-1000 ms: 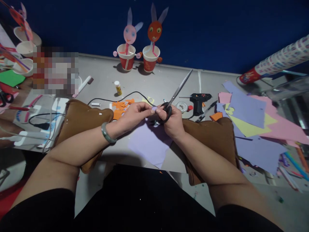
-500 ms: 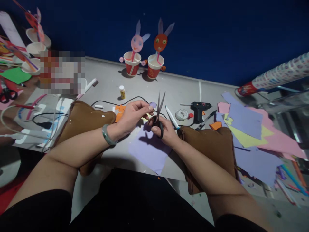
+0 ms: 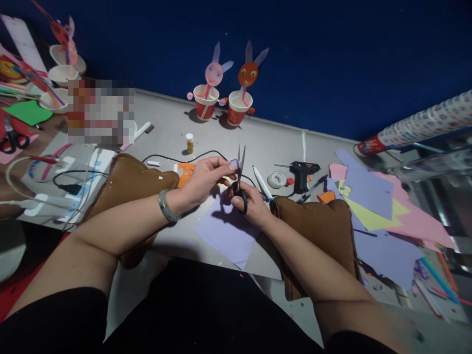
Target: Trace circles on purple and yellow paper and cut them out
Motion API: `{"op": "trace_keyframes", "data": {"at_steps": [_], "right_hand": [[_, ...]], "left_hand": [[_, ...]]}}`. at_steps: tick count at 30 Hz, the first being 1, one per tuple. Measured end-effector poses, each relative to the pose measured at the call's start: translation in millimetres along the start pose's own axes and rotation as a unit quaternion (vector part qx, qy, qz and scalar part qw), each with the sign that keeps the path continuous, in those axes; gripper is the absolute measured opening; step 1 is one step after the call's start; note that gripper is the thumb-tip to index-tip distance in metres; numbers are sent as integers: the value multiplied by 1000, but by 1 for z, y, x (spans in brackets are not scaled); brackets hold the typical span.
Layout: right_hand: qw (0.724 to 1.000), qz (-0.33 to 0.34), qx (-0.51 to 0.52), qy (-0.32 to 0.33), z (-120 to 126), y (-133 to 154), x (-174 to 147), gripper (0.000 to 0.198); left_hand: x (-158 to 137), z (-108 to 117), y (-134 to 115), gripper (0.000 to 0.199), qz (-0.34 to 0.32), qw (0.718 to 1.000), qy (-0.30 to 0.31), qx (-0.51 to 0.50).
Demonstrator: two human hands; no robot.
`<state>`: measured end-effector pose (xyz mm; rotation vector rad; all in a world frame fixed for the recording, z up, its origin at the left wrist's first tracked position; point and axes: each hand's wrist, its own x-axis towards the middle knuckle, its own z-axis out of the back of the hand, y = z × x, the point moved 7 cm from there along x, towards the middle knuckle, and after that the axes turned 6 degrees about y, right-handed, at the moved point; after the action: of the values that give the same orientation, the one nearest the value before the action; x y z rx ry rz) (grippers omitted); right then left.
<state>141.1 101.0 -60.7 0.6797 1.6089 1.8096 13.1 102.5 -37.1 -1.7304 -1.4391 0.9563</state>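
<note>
My left hand [image 3: 206,179] pinches a small piece of purple paper [image 3: 234,163] between thumb and fingers. In my right hand [image 3: 252,201] are black-handled scissors [image 3: 241,164], their blades pointing up and slightly apart. The blades are right beside the purple piece; whether they touch it I cannot tell. Below both hands a larger purple sheet [image 3: 224,233] lies on the table, shaded by them. Orange paper scraps [image 3: 186,169] sit just beyond my left hand. A white marker [image 3: 262,182] lies to the right of the scissors.
Brown cushions [image 3: 138,182] lie under my forearms. Two cups with rabbit figures [image 3: 207,103] stand at the back. A black glue gun [image 3: 303,174], a tape roll [image 3: 276,179] and stacked coloured paper [image 3: 372,196] are on the right. A power strip [image 3: 88,187] with cables lies left.
The scissor blades have come closer together and nearer to the purple piece. My left hand still pinches it. The whole view has shifted slightly.
</note>
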Motion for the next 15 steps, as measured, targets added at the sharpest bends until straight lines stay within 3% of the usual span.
{"op": "trace_keyframes", "data": {"at_steps": [15], "right_hand": [[1000,-5,8,-13,1,-3,1,68]], "left_hand": [[0,0,0,32,9,1000,0,7]]}}
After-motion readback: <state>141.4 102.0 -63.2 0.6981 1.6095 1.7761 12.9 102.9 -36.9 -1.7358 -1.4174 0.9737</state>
